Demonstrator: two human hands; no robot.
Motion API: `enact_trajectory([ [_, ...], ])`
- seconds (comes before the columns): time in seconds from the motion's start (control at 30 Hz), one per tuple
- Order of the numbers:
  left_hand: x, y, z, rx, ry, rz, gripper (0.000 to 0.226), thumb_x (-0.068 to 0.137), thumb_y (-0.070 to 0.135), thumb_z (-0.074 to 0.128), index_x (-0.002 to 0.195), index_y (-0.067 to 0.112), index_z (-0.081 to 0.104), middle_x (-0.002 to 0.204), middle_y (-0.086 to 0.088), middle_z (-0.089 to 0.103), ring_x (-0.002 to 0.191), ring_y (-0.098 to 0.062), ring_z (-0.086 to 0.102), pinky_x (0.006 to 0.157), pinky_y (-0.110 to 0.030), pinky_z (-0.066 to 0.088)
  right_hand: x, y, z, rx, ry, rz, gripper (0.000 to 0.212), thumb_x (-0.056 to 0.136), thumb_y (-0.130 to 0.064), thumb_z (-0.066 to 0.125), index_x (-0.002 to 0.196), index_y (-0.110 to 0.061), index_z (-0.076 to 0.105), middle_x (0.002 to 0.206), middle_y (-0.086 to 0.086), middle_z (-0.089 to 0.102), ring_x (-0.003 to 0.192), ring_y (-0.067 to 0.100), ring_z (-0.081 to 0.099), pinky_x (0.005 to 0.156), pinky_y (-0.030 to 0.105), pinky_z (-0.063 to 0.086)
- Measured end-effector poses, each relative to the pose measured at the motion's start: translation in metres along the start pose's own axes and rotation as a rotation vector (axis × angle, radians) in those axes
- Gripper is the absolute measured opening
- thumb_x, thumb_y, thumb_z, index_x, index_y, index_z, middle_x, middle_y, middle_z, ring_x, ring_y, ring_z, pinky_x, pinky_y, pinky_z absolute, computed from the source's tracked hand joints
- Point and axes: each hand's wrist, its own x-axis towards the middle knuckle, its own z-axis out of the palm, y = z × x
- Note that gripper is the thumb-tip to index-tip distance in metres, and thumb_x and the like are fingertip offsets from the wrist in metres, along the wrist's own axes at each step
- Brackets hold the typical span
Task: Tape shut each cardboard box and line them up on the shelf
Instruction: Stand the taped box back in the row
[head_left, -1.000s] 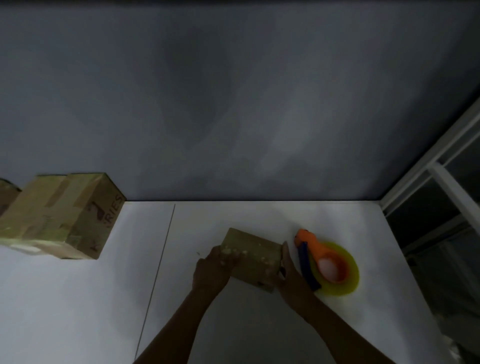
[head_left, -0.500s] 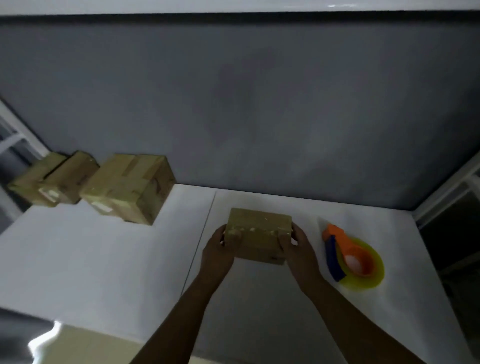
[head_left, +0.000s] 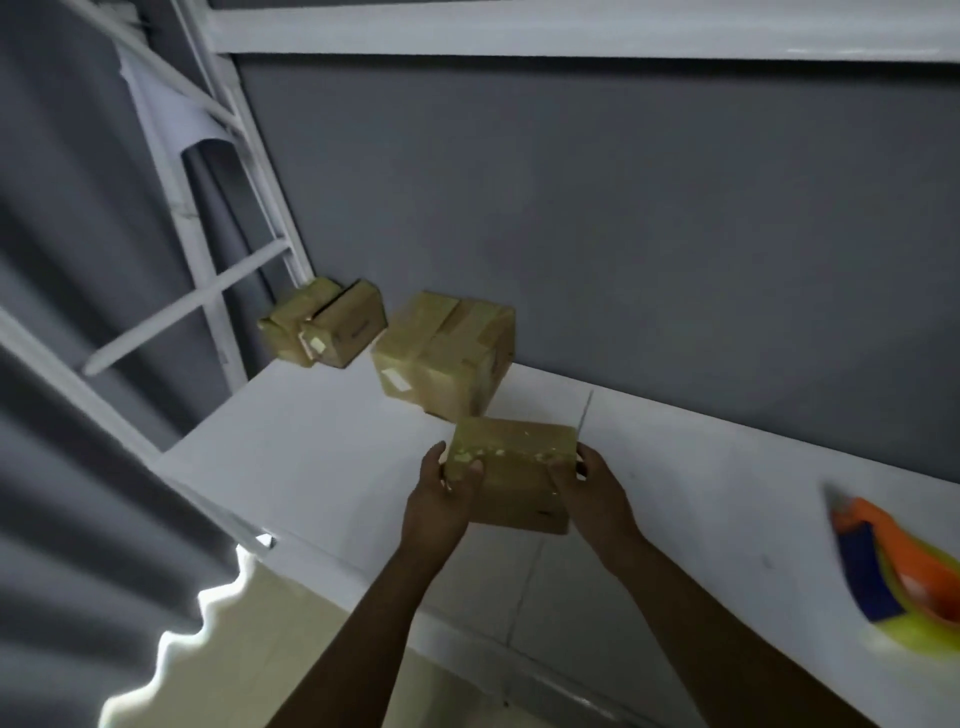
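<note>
Box (head_left: 519, 491) pinched between left fingers (head_left: 467, 477), right fingers (head_left: 563, 480); possibly lifted.

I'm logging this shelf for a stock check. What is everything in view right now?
held box: one, brown, mid-shelf, between both hands
large taped box: one, brown, on the shelf by the wall
small boxes: apparently two, brown, side by side at the shelf's far left
tape dispenser: one, orange and blue with yellow tape, on the shelf at right
shelf: one, white
frame: white bars, left
wall: grey, behind
curtain: grey, left
left hand: grips the held box's left end
right hand: grips its right end
</note>
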Motion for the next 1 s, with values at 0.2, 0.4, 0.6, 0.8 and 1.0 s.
enact_trajectory([
  [0.2, 0.047, -0.053, -0.112, 0.048, -0.052, 0.025, 0.054, 0.088, 0.056, 0.050, 0.128, 0.020, 0.046, 0.108, -0.003, 0.064, 0.093, -0.020, 0.061, 0.075, -0.029, 0.046, -0.003, -0.049, 0.115, 0.056, -0.001, 0.012, 0.052, 0.088, -0.049, 0.051, 0.135, -0.026, 0.046, 0.123, 0.004, 0.059, 0.105, 0.025, 0.060, 0.089, 0.046, 0.052],
  [0.4, 0.099, -0.083, -0.182, 0.025, -0.015, -0.001, 0.041, 0.091, 0.046, 0.053, 0.114, 0.013, 0.044, 0.091, 0.005, 0.056, 0.080, -0.011, 0.058, 0.060, -0.021, 0.044, 0.004, -0.096, 0.187, 0.123, -0.078, 0.061, 0.058, 0.087, -0.037, 0.062, 0.139, -0.031, 0.038, 0.118, -0.010, 0.050, 0.108, 0.024, 0.059, 0.092, 0.048, 0.050],
  [0.6, 0.167, -0.100, -0.205, 0.029, -0.024, 0.098, 0.040, 0.087, 0.042, 0.060, 0.107, 0.008, 0.055, 0.086, -0.002, 0.063, 0.074, -0.008, 0.061, 0.056, -0.021, 0.052, 0.048, -0.119, 0.228, 0.257, -0.094, 0.142, 0.059, 0.088, -0.028, 0.065, 0.139, -0.030, 0.037, 0.122, -0.004, 0.054, 0.090, 0.022, 0.064, 0.069, 0.034, 0.055],
  [0.8, 0.255, -0.140, -0.215, 0.215, -0.047, 0.096, 0.080, 0.072, 0.082, 0.037, 0.115, 0.019, 0.060, 0.088, -0.011, 0.063, 0.081, -0.028, 0.063, 0.068, -0.038, 0.055, 0.094, -0.132, 0.263, 0.312, -0.104, 0.175, 0.050, 0.088, -0.026, 0.065, 0.132, -0.026, 0.041, 0.117, -0.002, 0.055, 0.087, 0.025, 0.065, 0.065, 0.032, 0.056],
  [1.0, 0.302, -0.129, -0.229, 0.248, -0.293, 0.009, 0.083, 0.079, 0.067, 0.057, 0.141, 0.015, 0.037, 0.127, -0.015, 0.052, 0.112, -0.028, 0.054, 0.088, -0.030, 0.048, 0.123, -0.143, 0.292, 0.296, -0.029, 0.273, 0.037, 0.086, -0.017, 0.067, 0.115, -0.020, 0.043, 0.101, -0.002, 0.057, 0.081, 0.032, 0.067, 0.070, 0.045, 0.057],
])
